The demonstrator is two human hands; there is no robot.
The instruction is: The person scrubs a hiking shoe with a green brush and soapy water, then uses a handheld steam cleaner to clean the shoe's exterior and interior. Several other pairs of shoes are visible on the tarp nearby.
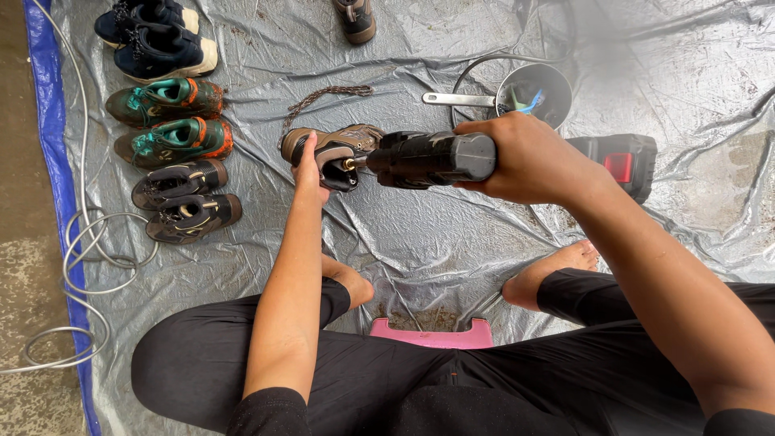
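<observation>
left hand [309, 171] grips brown shoe [333, 151] | right hand [525, 157] clenched on cordless drill [428, 158] | keep bit centred inside, shoe braced

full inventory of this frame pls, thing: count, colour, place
brown shoe: 1, brown, centre, held
cordless drill: 1, black, tip in the shoe
shoe lace: 1, brown, above the shoe
shoes in a row: 8, navy, teal-orange, dark brown, left
single shoe: 1, grey, top edge
metal pot: 1, silver, upper right
tarp: 1, grey, on ground
hose: 1, grey, left edge
stool: 1, pink, under person
bare feet: 2, on tarp
left hand: grip on shoe
right hand: grip on drill
</observation>
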